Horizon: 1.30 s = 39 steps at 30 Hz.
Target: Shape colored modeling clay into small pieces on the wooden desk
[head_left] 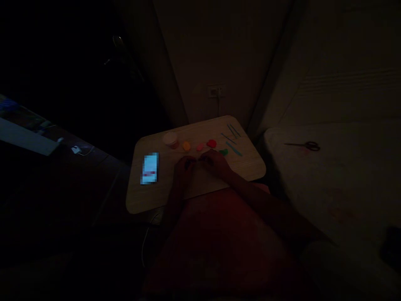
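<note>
I'm looking down through the head camera into a very dim scene, with both hands over the near half of the wooden surface. My left hand and right hand are close together, fingers curled inward and their tips nearly meeting. It's too dark there for me to tell whether they pinch anything small, or how wide the fingers stand. Just beyond them I see the soft-looking lumps in a loose row: the orange lump, then the pink lump, then the red lump. The green lump sits just beside my right hand, on its far right side. Past that, there's the broad blue tool, with three thin blue sticks lying at a slant behind it. Over on the left I've got the pale tub near the far edge, and the lit phone nearer me, its screen pixelated. Off to the right, apart from all this, a pair of scissors rests on a pale, padded-looking top. On the wall ahead, a cable hangs from the socket.
</note>
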Available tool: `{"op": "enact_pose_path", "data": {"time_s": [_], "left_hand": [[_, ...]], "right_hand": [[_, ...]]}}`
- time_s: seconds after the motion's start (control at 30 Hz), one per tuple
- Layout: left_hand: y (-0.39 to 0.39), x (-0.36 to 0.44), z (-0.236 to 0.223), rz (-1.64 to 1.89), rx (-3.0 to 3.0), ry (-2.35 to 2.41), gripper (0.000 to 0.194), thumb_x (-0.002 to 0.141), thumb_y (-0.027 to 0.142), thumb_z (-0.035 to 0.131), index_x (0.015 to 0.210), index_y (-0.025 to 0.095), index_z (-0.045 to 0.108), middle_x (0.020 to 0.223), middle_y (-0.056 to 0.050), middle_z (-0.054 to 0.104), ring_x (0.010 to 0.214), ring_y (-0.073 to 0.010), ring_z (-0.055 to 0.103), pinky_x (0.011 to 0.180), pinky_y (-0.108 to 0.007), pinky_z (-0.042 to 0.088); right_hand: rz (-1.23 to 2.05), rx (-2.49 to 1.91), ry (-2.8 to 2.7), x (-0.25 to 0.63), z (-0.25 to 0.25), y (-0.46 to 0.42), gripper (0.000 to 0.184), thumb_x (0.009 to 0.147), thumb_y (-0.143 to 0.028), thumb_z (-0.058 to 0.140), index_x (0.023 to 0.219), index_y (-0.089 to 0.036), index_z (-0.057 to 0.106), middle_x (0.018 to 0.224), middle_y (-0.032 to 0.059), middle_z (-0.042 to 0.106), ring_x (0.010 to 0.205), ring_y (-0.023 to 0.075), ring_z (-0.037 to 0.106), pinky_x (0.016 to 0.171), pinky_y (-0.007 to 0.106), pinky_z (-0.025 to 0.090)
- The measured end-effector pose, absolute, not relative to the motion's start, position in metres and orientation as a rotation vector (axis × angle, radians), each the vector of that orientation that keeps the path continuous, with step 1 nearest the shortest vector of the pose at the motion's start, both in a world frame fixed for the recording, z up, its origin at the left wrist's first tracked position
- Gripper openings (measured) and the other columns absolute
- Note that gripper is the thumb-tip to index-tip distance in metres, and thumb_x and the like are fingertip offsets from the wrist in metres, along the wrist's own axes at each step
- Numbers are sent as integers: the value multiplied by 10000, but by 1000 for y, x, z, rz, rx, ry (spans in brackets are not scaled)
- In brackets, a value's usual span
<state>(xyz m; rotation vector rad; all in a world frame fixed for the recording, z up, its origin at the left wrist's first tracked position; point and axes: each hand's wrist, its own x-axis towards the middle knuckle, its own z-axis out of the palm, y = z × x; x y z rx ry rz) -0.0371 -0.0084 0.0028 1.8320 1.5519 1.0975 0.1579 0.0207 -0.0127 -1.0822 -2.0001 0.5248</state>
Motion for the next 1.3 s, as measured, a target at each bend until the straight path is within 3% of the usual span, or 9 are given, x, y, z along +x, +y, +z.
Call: {"op": "enact_pose_path", "data": {"time_s": [0.33, 0.73, 1.0, 1.3], "left_hand": [[-9, -37, 2, 1056, 1908, 1526, 144, 891, 179, 624, 1021, 184, 687, 1027, -52, 735, 954, -194, 668, 899, -319, 521], [-9, -35, 5, 1050, 1900, 1527, 136, 884, 204, 641, 1012, 182, 678, 1026, -57, 731, 954, -200, 662, 898, -325, 522], [-11, -34, 4, 1095, 1808, 1487, 167, 836, 279, 722, 948, 198, 628, 895, -10, 695, 837, -176, 637, 761, -273, 502], [-13, -35, 5, 1100, 1821, 1448, 135, 850, 297, 714, 888, 188, 645, 846, 0, 674, 785, -156, 609, 724, -261, 478]], "right_hand": [[562, -1007, -2046, 159, -14, 20, 280, 873, -119, 628, 1118, -186, 747, 1097, 104, 725, 1033, 237, 653, 950, 358, 495], [555, -1091, -2054, 158, -13, 21, 219, 876, -171, 687, 1086, -172, 752, 1075, 117, 741, 1005, 244, 674, 926, 365, 511], [836, -996, -1903, 158, -9, 19, 240, 883, -216, 693, 1115, -181, 744, 1062, 71, 791, 934, 200, 740, 871, 311, 558], [830, -950, -1886, 159, -5, 18, 196, 889, -209, 685, 1054, -185, 787, 1057, 85, 799, 953, 207, 748, 908, 329, 564]]}}
